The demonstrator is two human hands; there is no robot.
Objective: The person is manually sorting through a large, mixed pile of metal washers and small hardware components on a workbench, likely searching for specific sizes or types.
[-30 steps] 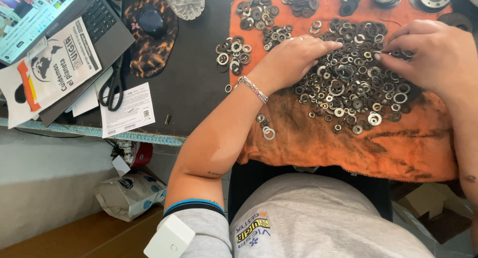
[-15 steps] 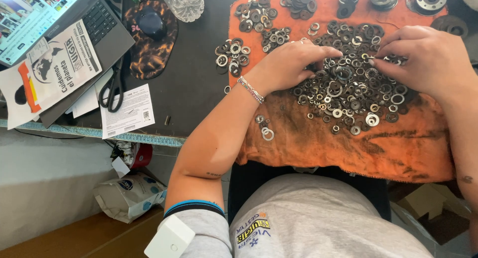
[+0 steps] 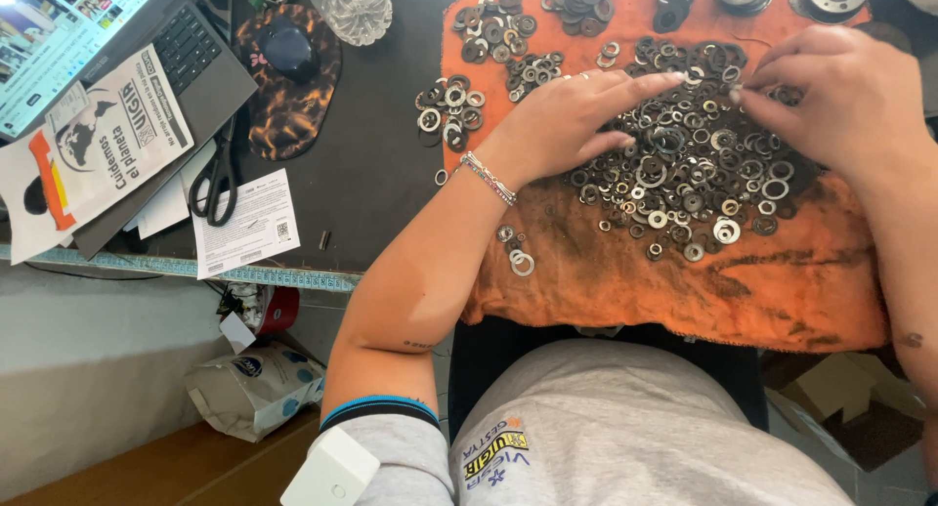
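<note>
Dark desk (image 3: pixel 376 164) — wooden floor (image 3: pixel 147 467)

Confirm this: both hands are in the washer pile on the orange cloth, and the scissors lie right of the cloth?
Not quite. The head view shows the scissors left of the orange cloth, beside the papers. Both the left hand and right hand are in the washer pile.

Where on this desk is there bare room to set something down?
Free: the dark desk strip between the scissors and the small washer group; also the orange cloth's near edge, below the main washer pile. Crowded: the pile under the left hand and right hand.
</note>
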